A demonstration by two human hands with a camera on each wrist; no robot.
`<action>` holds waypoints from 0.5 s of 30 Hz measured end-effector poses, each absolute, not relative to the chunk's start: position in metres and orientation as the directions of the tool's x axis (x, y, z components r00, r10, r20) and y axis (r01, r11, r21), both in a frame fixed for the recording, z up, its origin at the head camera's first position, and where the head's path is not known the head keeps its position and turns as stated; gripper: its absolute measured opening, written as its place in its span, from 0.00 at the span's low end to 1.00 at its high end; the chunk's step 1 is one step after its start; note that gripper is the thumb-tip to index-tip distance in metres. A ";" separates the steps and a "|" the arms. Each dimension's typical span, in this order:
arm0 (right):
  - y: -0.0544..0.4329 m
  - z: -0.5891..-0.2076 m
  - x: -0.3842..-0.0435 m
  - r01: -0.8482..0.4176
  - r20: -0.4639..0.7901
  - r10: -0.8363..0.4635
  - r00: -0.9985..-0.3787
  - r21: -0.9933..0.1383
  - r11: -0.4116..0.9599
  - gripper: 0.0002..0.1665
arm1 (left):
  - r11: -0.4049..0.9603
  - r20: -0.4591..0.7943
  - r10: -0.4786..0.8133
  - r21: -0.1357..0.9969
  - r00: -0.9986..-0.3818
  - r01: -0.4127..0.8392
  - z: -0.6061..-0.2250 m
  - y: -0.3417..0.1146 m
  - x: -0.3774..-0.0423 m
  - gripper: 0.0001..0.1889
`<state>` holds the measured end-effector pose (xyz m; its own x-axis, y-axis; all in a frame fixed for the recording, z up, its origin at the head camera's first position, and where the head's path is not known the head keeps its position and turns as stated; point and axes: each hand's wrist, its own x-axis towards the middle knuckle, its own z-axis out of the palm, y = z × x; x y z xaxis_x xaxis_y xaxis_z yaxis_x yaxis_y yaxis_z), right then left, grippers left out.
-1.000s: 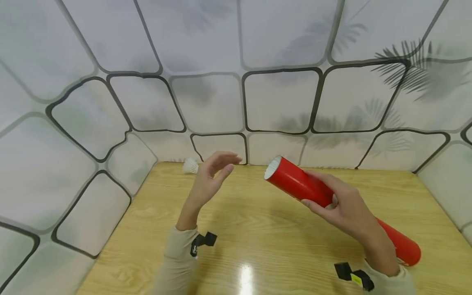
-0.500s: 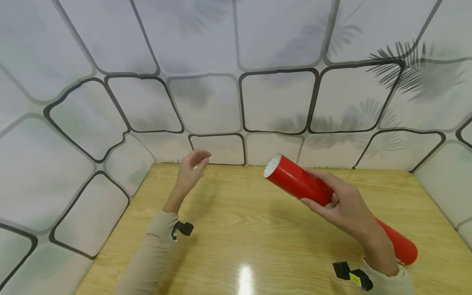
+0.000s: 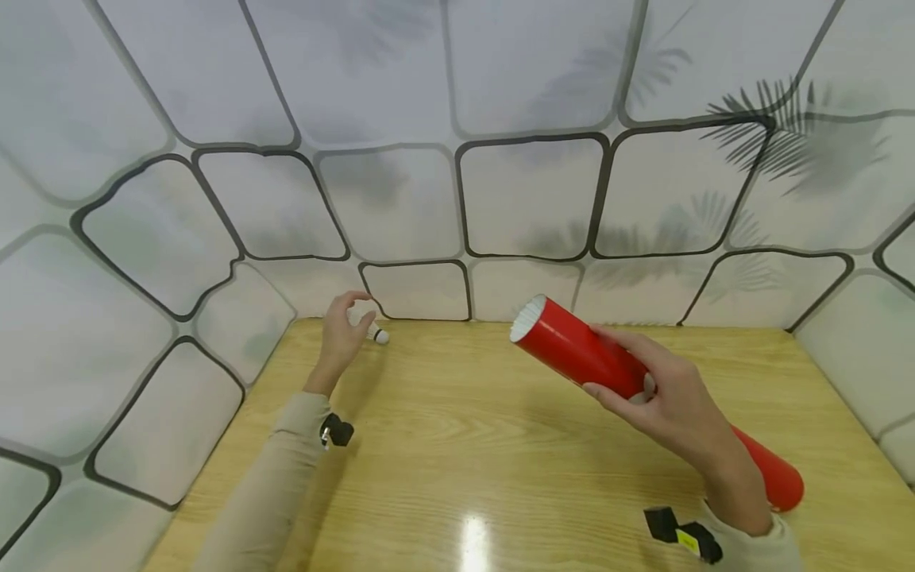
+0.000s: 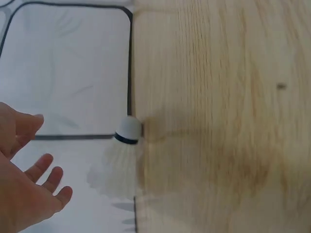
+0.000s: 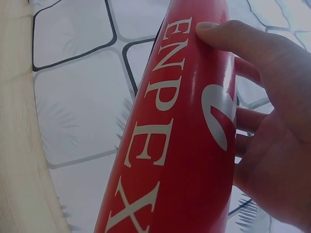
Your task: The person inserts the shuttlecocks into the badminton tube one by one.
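Observation:
At the back left of the table, a white shuttlecock (image 3: 382, 337) with a dark band lies against the wall, partly hidden by my left hand (image 3: 343, 334) in the head view. The left wrist view has the shuttlecock (image 4: 128, 130) cork up in frame, apart from my loosely bent fingers (image 4: 52, 177). My right hand (image 3: 665, 389) grips a red shuttlecock tube (image 3: 572, 342) with white lettering, tilted so its open end points up and left. Something white and ridged shows inside that mouth. In the right wrist view, the thumb (image 5: 214, 31) presses on the tube's lettered side.
The pale wooden table (image 3: 457, 445) meets a patterned cloth wall (image 3: 529, 199) at the back, with cloth sides (image 3: 171, 421) left and right. The tube's far end (image 3: 782, 481) shows beyond my right forearm. Light reflects off the table's front.
My left hand has moved left and slightly down to the shuttlecock at the back. The right hand keeps its grip on the tube, nearly still. The head view has shifted slightly.

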<state>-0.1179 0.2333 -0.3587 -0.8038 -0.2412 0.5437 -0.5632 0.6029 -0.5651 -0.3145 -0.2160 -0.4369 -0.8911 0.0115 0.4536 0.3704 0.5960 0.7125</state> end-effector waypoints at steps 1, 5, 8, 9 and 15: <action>0.233 -0.358 -0.118 -0.563 0.544 -0.241 -0.804 -0.565 0.603 0.46 | 0.609 0.430 0.008 0.714 -0.903 0.346 -0.439 -0.219 -0.316 0.17; 0.232 -0.358 -0.118 -0.563 0.545 -0.241 -0.803 -0.563 0.604 0.46 | 0.635 0.321 0.005 0.731 -0.947 0.251 -0.444 -0.229 -0.321 0.19; 0.231 -0.357 -0.119 -0.567 0.546 -0.244 -0.801 -0.566 0.599 0.46 | 0.640 0.254 0.001 0.743 -0.967 0.196 -0.449 -0.235 -0.322 0.20; 0.231 -0.357 -0.119 -0.570 0.547 -0.246 -0.801 -0.567 0.596 0.46 | 0.641 0.241 0.003 0.745 -0.971 0.187 -0.451 -0.236 -0.323 0.20; 0.231 -0.359 -0.119 -0.578 0.549 -0.253 -0.796 -0.568 0.586 0.46 | 0.654 0.197 0.023 0.738 -0.980 0.164 -0.462 -0.245 -0.329 0.17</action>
